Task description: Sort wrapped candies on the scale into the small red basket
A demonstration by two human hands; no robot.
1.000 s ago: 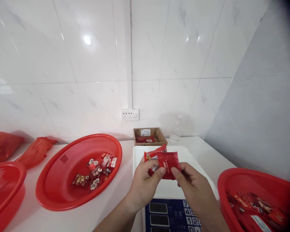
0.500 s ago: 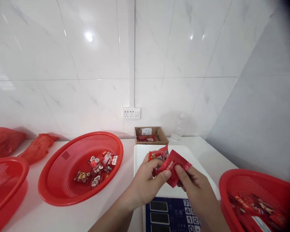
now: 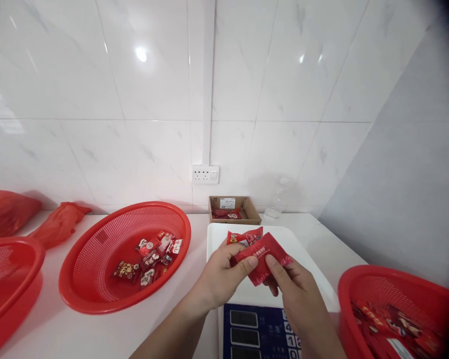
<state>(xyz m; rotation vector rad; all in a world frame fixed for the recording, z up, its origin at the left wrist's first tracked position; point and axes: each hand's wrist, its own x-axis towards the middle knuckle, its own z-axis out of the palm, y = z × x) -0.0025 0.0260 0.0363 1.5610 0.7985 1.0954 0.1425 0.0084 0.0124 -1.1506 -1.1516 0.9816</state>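
Observation:
Between both hands, over the white plate of a weighing scale [image 3: 224, 239], is a small red snack packet [image 3: 264, 257] with pale lettering. My left hand [image 3: 222, 274] pinches its left side with the thumb on top. A second red packet [image 3: 245, 235] with a printed picture sticks out behind, by the left fingers. My right hand [image 3: 297, 284] is closed on the right part of the front packet, thumb pressed on its face. Below the hands lies the scale's blue panel [image 3: 265, 331], its keys partly covered by my right wrist.
A red basket [image 3: 93, 239] with several packets stands left, another basket [image 3: 359, 279] with packets at right. A third basket [image 3: 13, 247] is cut off at far left, near red plastic bags [image 3: 62, 227]. Against the wall are a cardboard box [image 3: 252, 212] and a clear bottle [image 3: 277, 202].
The front packet has turned flatter and shifted slightly left between my hands. Both hands have moved a little left with it, and the second packet is partly more covered.

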